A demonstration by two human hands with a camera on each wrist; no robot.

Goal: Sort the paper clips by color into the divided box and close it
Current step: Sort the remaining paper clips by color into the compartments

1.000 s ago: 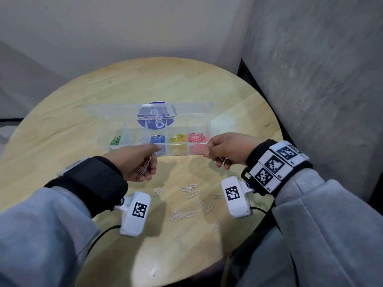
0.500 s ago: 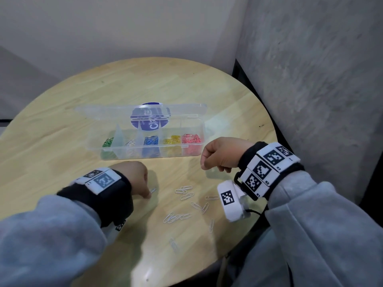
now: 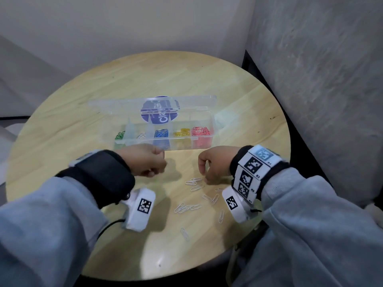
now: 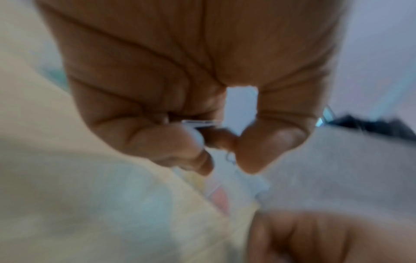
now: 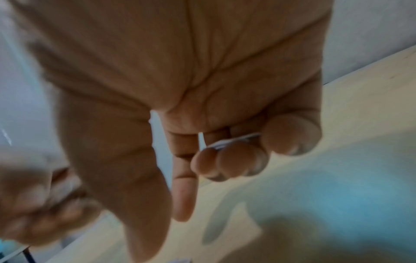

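Now, white paper clips lie scattered on the desk, pointing every which way, near the divided box. Its long axis runs left-right, lid open at the back; compartments hold green, white, blue, yellow, red clips. Left hand is curled, pinching a white clip. Right hand clamps white clips under curled fingers, forefinger extended.

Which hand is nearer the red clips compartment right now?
Right. The right hand sits just below and in front of the red clips at the box's right end; the left hand is in front of the box's left-middle section, farther from them.
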